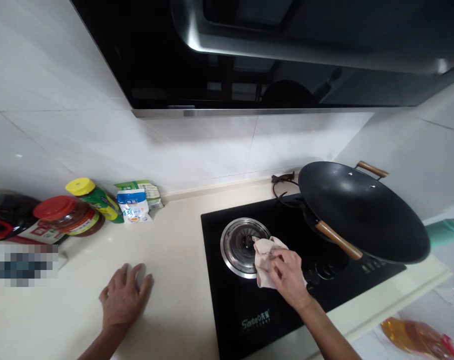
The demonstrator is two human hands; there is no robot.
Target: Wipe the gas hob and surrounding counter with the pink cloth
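Note:
My right hand [287, 278] is closed on a pale pink cloth [265, 265], pressing it against the right side of the round metal burner [239, 255]. The burner sits in the left part of a black glass gas stove [227, 305]; the cloth covers some of its rim. Flat on the cream counter [174, 280], left of the stove, rests my left hand [124, 295], fingers spread and holding nothing.
A large black wok [362, 215] with wooden handles stands tilted over the stove's right side. Along the wall at left are a seasoning bag [133, 205], a yellow-capped bottle [95, 200] and a red-lidded jar [69, 215]. A range hood [249, 75] hangs above.

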